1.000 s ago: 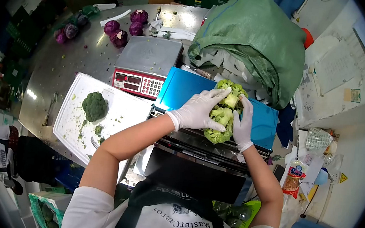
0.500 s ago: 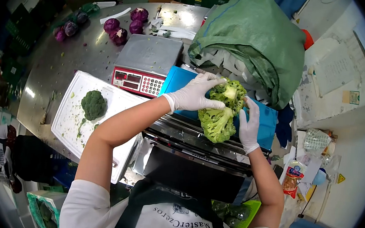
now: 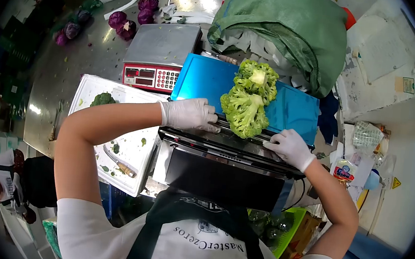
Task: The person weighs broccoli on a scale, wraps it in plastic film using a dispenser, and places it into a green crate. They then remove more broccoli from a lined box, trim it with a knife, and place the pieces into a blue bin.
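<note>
We see two broccoli heads lying side by side, stalks up, on the blue plate of a wrapping machine, and neither hand touches them. The gloved left hand sits on the machine's front edge just left of the nearer head, fingers curled; we cannot tell whether it grips anything. The gloved right hand lies palm down and spread on the same edge, just right of and below the broccoli, holding nothing. The hands are well apart, with the broccoli between and beyond them. To the left, a cutting board carries a knife, and a scale stands on the desk.
</note>
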Motion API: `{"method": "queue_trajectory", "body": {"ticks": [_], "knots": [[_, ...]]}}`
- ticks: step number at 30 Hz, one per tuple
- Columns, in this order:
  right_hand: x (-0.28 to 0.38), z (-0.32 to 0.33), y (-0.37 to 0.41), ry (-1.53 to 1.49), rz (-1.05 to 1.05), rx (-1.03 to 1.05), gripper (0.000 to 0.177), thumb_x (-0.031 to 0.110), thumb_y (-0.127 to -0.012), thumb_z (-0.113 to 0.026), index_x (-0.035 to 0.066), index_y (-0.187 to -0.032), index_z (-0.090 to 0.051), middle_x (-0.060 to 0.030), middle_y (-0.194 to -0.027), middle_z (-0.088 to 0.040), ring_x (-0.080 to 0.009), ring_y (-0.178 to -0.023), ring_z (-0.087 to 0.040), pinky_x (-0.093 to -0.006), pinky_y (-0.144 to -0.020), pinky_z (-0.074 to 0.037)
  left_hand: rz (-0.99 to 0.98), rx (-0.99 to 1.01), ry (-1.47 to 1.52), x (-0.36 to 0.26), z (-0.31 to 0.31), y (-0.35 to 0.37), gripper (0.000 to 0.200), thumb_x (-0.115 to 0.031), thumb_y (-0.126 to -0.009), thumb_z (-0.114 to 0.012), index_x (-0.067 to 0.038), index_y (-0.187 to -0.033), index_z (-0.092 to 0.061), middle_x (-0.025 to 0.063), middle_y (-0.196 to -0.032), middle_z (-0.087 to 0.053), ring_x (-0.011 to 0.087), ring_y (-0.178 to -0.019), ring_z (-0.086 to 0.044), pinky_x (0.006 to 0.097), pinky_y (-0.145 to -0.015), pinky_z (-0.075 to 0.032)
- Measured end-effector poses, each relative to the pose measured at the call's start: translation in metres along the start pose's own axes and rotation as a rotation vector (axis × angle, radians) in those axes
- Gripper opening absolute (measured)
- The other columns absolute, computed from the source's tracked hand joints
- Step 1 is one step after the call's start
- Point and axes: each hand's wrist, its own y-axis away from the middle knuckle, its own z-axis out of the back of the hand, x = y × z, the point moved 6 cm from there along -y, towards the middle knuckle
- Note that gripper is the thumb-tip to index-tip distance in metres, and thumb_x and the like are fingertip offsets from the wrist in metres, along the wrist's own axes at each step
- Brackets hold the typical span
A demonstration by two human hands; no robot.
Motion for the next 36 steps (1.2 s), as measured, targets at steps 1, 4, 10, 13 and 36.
{"method": "queue_trajectory", "body": {"ticks": [1, 4, 10, 13, 36], "knots": [[0.002, -0.005, -0.001, 0.007, 0.005, 0.026, 0.023, 0.014, -0.078, -0.066, 0.020, -0.100, -0.067, 0.0017, -0.085, -0.056, -0.0206, -0.082, -0.054, -0.0337, -0.071, -0.044, 0.013, 0.020, 0.017, 0.001, -0.002, -0.002, 0.037, -0.022, -0.086, -0.056, -0.025, -0.122, -0.065, -0.0022, -0.095, -0.059, 0.0172, -0.092, -0.057, 0.0322, -0.077, -0.044], [0.003, -0.003, 0.003, -0.079, -0.125, -0.042, 0.013, 0.016, -0.081, -0.066, 0.019, -0.094, -0.068, -0.0005, -0.083, -0.055, -0.0227, -0.081, -0.053, -0.0347, -0.071, -0.043, 0.078, -0.019, 0.108, -0.001, -0.001, 0.002, 0.030, -0.022, -0.086, -0.057, -0.025, -0.113, -0.069, -0.0005, -0.093, -0.059, 0.0194, -0.092, -0.058, 0.0342, -0.072, -0.047], [0.041, 0.023, 0.026, -0.461, -0.245, 0.104, 0.008, 0.016, -0.082, -0.068, 0.014, -0.089, -0.070, -0.0046, -0.087, -0.059, -0.0275, -0.089, -0.057, -0.0404, -0.075, -0.047, 0.304, -0.110, 0.609, -0.037, 0.040, 0.028, 0.009, -0.016, -0.084, -0.068, -0.014, -0.092, -0.072, 0.0041, -0.085, -0.061, 0.0262, -0.084, -0.063, 0.0393, -0.069, -0.053], [0.065, 0.082, 0.020, -0.746, -0.428, 0.565, 0.008, 0.020, -0.087, -0.064, 0.015, -0.089, -0.070, -0.0063, -0.096, -0.067, -0.0267, -0.091, -0.064, -0.0384, -0.070, -0.051, 0.302, -0.105, 0.900, -0.049, 0.114, 0.038, 0.010, -0.015, -0.087, -0.068, -0.012, -0.095, -0.074, 0.0064, -0.081, -0.066, 0.0265, -0.075, -0.065, 0.0370, -0.065, -0.052], [-0.069, -0.017, -0.049, -0.320, -0.343, -0.384, 0.106, 0.010, -0.071, -0.079, 0.005, -0.154, -0.012, -0.0292, -0.152, -0.025, -0.0478, -0.136, -0.034, -0.0471, -0.111, -0.034, 0.544, -0.484, 0.669, 0.082, -0.010, -0.023, 0.097, -0.023, -0.080, -0.075, -0.008, -0.155, -0.015, 0.0261, -0.144, -0.040, 0.0445, -0.125, -0.047, 0.0442, -0.108, -0.039]]}}
